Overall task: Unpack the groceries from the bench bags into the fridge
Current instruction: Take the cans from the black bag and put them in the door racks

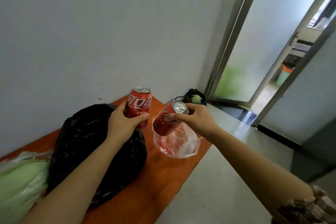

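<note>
**Two cola cans lifted over the far end of the bench**

I have one can in each hand, both clear of the orange bench (154, 178). My left hand (123, 122) is wrapped round the lower half of the upright cola can (140, 103), with the fingers behind and the thumb across the front. That keeps it level, label toward me. My right hand (196, 120) grasps the tilted cola can (167, 122) near its top rim, fingertips curled over the shoulder. With so high a hold the body leans down and to the left, and its base hangs over the clear bag (181, 147).

That bag lies slack near the bench's far right corner, and I cannot tell whether anything is left inside. The black bag (87, 151) bulges mid-bench on the wall side, under my left forearm. A leafy green vegetable (21, 178) in thin wrap lies at the near left end, touching it.

I judge that one can per hand is meant to save a trip. A grey cabinet (318, 142) stands well apart across the floor on the right. It may be the fridge, but I cannot confirm that. The rim hold looks the weaker of the two, so I would level that can before carrying it.
</note>
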`<state>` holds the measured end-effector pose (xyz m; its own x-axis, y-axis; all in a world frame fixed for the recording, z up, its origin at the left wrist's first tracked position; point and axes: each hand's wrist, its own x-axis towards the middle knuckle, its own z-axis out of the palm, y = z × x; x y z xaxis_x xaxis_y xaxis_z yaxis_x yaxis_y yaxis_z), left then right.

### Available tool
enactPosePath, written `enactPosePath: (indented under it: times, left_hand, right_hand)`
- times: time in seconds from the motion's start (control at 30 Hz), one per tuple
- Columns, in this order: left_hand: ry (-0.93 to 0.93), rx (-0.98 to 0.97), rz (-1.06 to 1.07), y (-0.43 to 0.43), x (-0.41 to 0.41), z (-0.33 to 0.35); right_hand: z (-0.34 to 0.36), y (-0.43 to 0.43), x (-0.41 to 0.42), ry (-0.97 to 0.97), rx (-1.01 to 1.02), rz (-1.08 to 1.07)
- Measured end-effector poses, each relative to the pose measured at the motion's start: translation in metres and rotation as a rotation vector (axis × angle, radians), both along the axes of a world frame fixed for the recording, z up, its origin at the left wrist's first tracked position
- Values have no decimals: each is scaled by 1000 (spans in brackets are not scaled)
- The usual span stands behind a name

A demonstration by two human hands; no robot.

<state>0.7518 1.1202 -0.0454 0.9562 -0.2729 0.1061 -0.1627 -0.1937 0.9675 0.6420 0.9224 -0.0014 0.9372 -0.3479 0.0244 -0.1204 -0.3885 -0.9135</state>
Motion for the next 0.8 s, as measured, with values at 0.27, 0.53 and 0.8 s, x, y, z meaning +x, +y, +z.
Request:
enactPosePath:
  times: [0.27, 0.53, 0.8]
  left_hand:
    - [80, -118, -308, -170, -158, 26]
    - [85, -126, -645, -331, -351, 45]
    - [11, -122, -945, -466, -503, 77]
  right_hand:
    - [29, -126, -194, -43, -26, -332]
    - [49, -224, -423, -47, -92, -708]
    - [81, -305, -600, -62, -193, -1079]
